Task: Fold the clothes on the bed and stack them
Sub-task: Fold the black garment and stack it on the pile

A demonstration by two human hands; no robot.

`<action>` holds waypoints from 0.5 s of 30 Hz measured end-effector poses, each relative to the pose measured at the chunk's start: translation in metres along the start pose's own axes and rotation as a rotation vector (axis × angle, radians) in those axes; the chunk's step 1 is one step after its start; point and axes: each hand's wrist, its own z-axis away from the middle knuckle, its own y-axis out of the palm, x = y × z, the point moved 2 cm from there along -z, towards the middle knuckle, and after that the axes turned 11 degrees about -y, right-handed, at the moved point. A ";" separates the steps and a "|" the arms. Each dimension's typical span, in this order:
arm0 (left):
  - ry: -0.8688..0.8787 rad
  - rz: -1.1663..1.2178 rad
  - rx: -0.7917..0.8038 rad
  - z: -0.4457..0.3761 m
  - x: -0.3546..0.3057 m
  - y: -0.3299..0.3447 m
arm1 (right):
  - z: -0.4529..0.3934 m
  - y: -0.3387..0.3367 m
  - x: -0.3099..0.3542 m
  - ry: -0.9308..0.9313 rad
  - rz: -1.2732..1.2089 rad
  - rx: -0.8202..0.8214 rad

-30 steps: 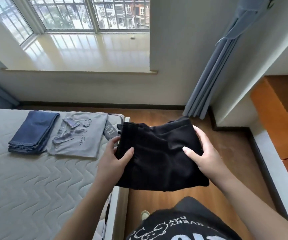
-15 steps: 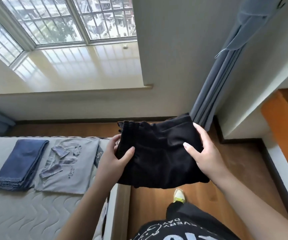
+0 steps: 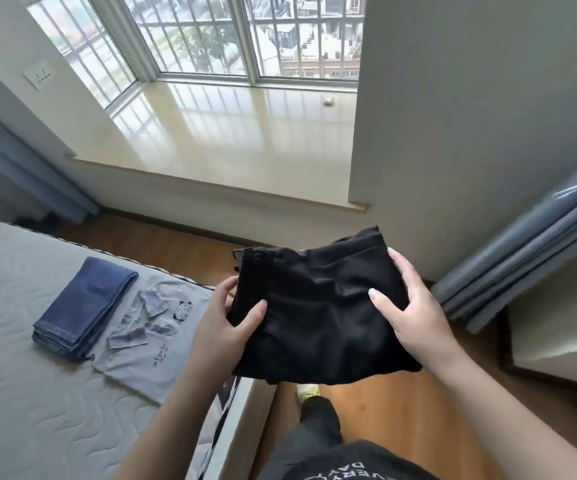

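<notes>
A folded black garment [image 3: 318, 306] is held in the air over the floor, just right of the bed's edge. My left hand [image 3: 226, 327] grips its left side, thumb on top. On its right side my right hand [image 3: 415, 313] holds it, fingers spread over the cloth. On the grey quilted bed [image 3: 20, 403] lie folded blue jeans [image 3: 84, 308] and, right beside them, a folded grey shirt [image 3: 155, 337] with a small print. Both lie flat, side by side.
The bed's white side rail [image 3: 242, 420] runs below my left hand. The wooden floor [image 3: 401, 403] is under the garment. A wide window sill [image 3: 231, 133] lies ahead, blue curtains [image 3: 529, 258] hang at the right, and a white cabinet [image 3: 564, 327] stands beyond them.
The view has swung and tilted toward the window. Both hands keep the same grip on the black garment, which sits slightly further right of the bed's clothes.
</notes>
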 end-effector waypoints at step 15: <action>-0.109 0.106 -0.109 -0.168 -0.019 -0.055 | -0.186 0.087 0.009 -0.029 0.042 0.146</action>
